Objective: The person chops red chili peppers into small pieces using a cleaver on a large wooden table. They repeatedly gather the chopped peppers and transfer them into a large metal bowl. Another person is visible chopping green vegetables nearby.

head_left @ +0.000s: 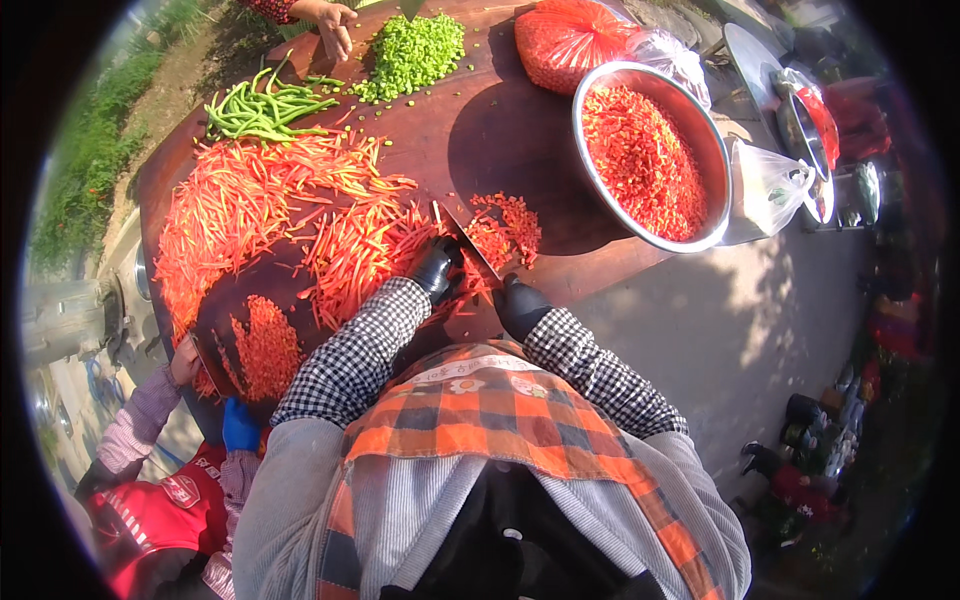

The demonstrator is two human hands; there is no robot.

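Observation:
My right hand (520,306), in a black glove, grips the handle of a cleaver (472,249), whose blade stands edge-down on the wooden table (420,139). Against the blade's left side, my left hand (436,270), also black-gloved, holds down a bundle of carrot strips (356,259) with its fingers curled. Diced carrot (517,225) lies in a loose heap on the blade's other side. The fingertips of my left hand are partly hidden by the glove's dark folds and the blade.
A larger pile of carrot strips (225,206) spreads leftward. Green beans (266,109) and chopped beans (420,52) lie beyond, near a co-worker's hand (330,26). A steel bowl (726,191) of diced carrot and a red bag (570,45) stand right. Another co-worker's blue-gloved hand (240,425) is close left, beside a blade (212,366).

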